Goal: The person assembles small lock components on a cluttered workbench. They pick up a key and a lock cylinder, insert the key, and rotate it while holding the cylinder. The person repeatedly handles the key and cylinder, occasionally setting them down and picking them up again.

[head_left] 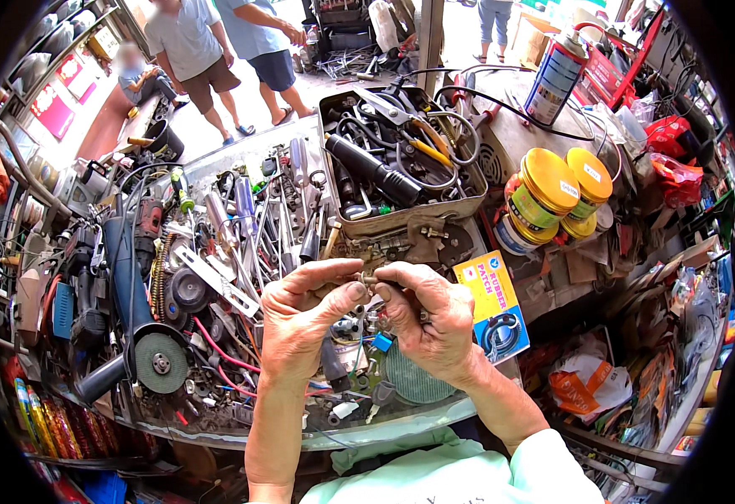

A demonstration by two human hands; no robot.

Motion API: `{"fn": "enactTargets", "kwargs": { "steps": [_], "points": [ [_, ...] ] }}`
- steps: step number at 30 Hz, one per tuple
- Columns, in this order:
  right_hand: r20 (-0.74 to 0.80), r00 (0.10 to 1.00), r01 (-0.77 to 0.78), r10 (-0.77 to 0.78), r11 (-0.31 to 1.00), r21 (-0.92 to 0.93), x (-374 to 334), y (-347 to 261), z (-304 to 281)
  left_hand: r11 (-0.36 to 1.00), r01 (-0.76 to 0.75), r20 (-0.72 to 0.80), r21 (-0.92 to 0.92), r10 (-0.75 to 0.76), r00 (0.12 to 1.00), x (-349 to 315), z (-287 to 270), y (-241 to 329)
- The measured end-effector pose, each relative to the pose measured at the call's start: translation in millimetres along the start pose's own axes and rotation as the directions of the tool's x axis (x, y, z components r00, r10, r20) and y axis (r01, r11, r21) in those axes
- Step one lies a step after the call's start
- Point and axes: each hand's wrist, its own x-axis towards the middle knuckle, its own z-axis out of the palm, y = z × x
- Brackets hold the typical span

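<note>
Close together over the cluttered workbench, both of my hands pinch at one tiny metal piece, too small to name. My left hand has its thumb and forefinger bent around the left end of the piece. From the other side my right hand grips it between thumb and forefinger. Below the hands lie a small blue block, a round ribbed grey-green disc and loose metal bits. Beside my right hand lies a yellow and blue box.
A metal tool tray with shears, pliers and a black cylinder stands beyond my hands. Screwdrivers and an angle grinder crowd the left. Yellow-lidded tubs and a spray can stand right. Several people are beyond the bench.
</note>
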Motion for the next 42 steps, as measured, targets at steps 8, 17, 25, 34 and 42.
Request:
{"fn": "enactTargets", "kwargs": {
  "steps": [8,17,25,34,42],
  "points": [
    [0.041,0.999,-0.014,0.015,1.0,-0.028,0.0,2.7,1.8,0.994,-0.024,0.02,0.11,0.022,1.0,1.1,-0.4,-3.7],
    [0.118,0.965,-0.248,0.236,0.964,0.097,-0.6,2.8,-0.6,0.992,-0.05,0.091,0.116,0.039,0.995,0.2,3.3,-1.3],
    [-0.168,0.926,-0.302,0.338,0.93,0.21,9.7,-0.2,-14.4,0.583,-0.181,-0.096,0.792,0.413,0.906,10.5,-5.0,-12.9],
    [-0.223,0.943,-0.216,0.247,0.964,0.156,4.9,3.3,-10.3,0.094,-0.327,0.264,0.94,0.404,0.876,19.3,-7.7,-25.5],
    [-0.262,0.946,-0.168,0.19,0.98,0.104,8.1,6.4,-14.6,-0.021,-0.481,0.47,0.876,0.258,0.844,40.5,11.9,-30.8]
  ]
}}
